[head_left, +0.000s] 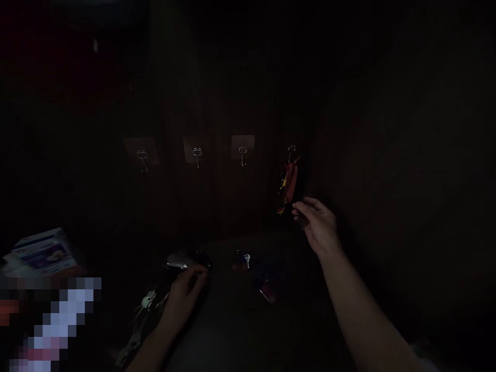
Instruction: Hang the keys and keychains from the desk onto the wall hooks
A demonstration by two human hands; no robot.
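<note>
Hanging from the rightmost hook (292, 149), a red ornament (291, 183) sits just above the curled fingers of the right hand (320, 227); the left hand (183, 292) bends beside a silvery object (177, 260). Neither grip can be told.

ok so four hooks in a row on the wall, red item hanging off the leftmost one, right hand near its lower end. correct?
Not quite: the red item hangs from the rightmost hook, not the leftmost, as the head view shows. The rest stands: four hooks in a row, right hand near the item's lower end.
</note>
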